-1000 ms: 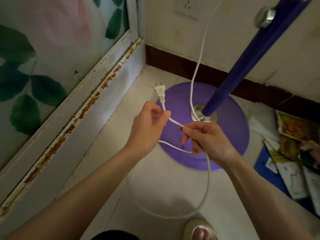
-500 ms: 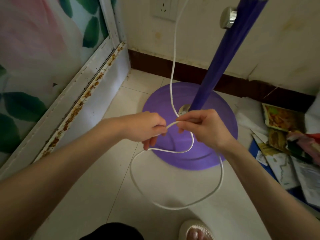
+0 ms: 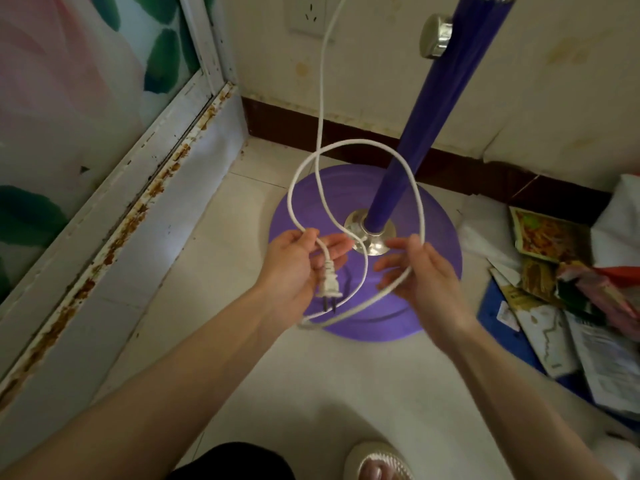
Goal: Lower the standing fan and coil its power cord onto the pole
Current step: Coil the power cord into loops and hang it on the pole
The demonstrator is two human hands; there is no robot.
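1. the left hand [image 3: 298, 261] has a loose, half-curled grip with the cord [image 3: 420, 216] draped over its fingers; the plug [image 3: 329, 284] dangles below the palm, prongs down.
2. the right hand [image 3: 420, 275] is spread, the cord only running across its fingers, nothing pinched.
3. the cord forms one big loop in the air in front of the pole [image 3: 446, 109], not yet around it; another strand rises past the socket [image 3: 310, 15] toward the top of the frame.
4. risk: with neither grip firm, the loop could slide off the fingers and collapse onto the base [image 3: 440, 237].
5. risk: the strands cross near the collar [image 3: 370, 237], so pulling could draw a knot instead of a coil.
6. risk: the hanging plug may swing and snag the loop.
7. count: one pole, one base, one knob [image 3: 434, 36], one cord, one plug with two prongs, one socket, two hands, a pile of papers [image 3: 554, 282] on the floor, number unclear.
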